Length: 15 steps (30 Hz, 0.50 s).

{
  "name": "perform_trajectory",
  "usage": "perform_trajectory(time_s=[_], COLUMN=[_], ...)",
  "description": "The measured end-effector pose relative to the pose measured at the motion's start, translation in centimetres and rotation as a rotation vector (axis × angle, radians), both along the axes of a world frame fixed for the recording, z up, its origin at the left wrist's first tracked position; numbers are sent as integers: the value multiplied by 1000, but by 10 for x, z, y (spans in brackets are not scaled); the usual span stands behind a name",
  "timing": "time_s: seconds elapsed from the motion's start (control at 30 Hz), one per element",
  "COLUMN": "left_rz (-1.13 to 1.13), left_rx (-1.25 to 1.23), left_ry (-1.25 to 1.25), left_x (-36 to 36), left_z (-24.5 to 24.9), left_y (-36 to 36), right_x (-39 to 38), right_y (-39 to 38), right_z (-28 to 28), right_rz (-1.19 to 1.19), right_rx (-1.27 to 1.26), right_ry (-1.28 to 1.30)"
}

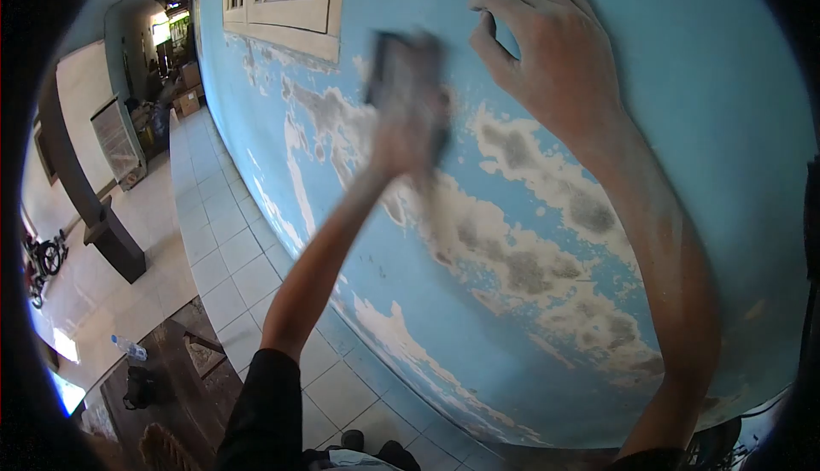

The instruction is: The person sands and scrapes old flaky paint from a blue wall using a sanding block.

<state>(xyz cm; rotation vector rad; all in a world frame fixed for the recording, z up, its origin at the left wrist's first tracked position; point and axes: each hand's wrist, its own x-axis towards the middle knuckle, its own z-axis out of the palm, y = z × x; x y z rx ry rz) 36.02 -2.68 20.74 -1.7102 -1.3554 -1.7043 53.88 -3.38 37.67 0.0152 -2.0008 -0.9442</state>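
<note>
My left hand, smeared by motion, grips a dark rectangular block that looks like a sanding block. The block is against or very near the light blue wall, just right of the window; its exact face is blurred. Higher up on the right, my right hand leans on the wall with bent fingers, the thumb apart from the index finger and nothing visible between them. Pale dust covers that hand and forearm. Below both hands run patches of peeled paint, whitish with grey areas.
A cream-framed window is set in the wall at upper left. White floor tiles run along the wall's foot. At lower left stands a dark wooden table with a plastic bottle. A dark pillar rises beyond.
</note>
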Motion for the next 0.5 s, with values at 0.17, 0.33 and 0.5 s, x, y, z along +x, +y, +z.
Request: perform_trajectory(time_s=[0.17,0.33,0.5], left_rz=[144,34,59], left_rx=[82,-15,-21], left_ry=[-8,473,-177], left_x=[-3,-1,-34], left_z=[14,-14,13], left_y=[11,-7,14], right_x=[0,-1,-1], right_y=[-1,3,-3], right_z=[-1,-3,-1], right_rz=[-7,-32,-350], right_rx=[-71,79,186], right_ry=[-44,-33,-132])
